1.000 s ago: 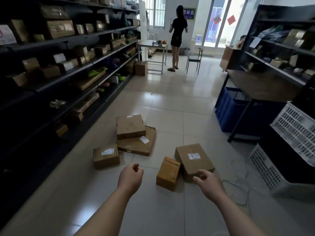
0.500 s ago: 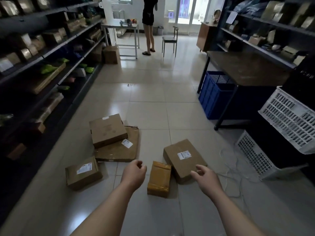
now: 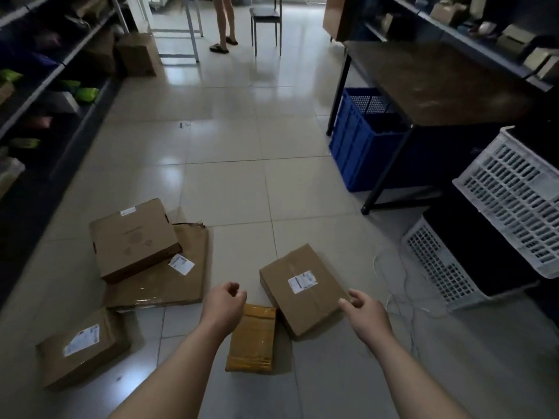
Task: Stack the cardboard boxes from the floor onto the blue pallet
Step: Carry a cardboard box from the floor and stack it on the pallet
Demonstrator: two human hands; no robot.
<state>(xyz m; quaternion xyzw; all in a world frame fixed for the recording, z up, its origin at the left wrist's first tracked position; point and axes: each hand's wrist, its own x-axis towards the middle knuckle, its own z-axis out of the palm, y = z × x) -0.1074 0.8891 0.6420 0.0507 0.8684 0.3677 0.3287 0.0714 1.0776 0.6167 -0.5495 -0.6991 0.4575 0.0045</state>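
Note:
Several cardboard boxes lie on the tiled floor. A brown box with a white label (image 3: 302, 288) sits between my hands. A small yellow-brown taped box (image 3: 252, 340) lies just in front of it. At the left, a square box (image 3: 133, 240) rests on a flat wide box (image 3: 169, 279), and another labelled box (image 3: 81, 346) lies nearest me. My left hand (image 3: 223, 303) hovers above the small box with fingers loosely curled, holding nothing. My right hand (image 3: 367, 313) reaches to the labelled box's right edge, fingers loosely curled, empty. No blue pallet is in view.
Dark shelving (image 3: 45, 95) lines the left side. At the right stand a dark table (image 3: 429, 83), a blue crate (image 3: 360, 140) under it, and white plastic crates (image 3: 514, 201). White cable (image 3: 399, 285) lies on the floor. A person's legs (image 3: 223, 22), a chair (image 3: 266, 16) and another box (image 3: 139, 55) are farther back.
The view has tilted down and moved closer to the boxes. Both hands have reached forward and lower, toward the labelled box; neither has taken hold of anything.

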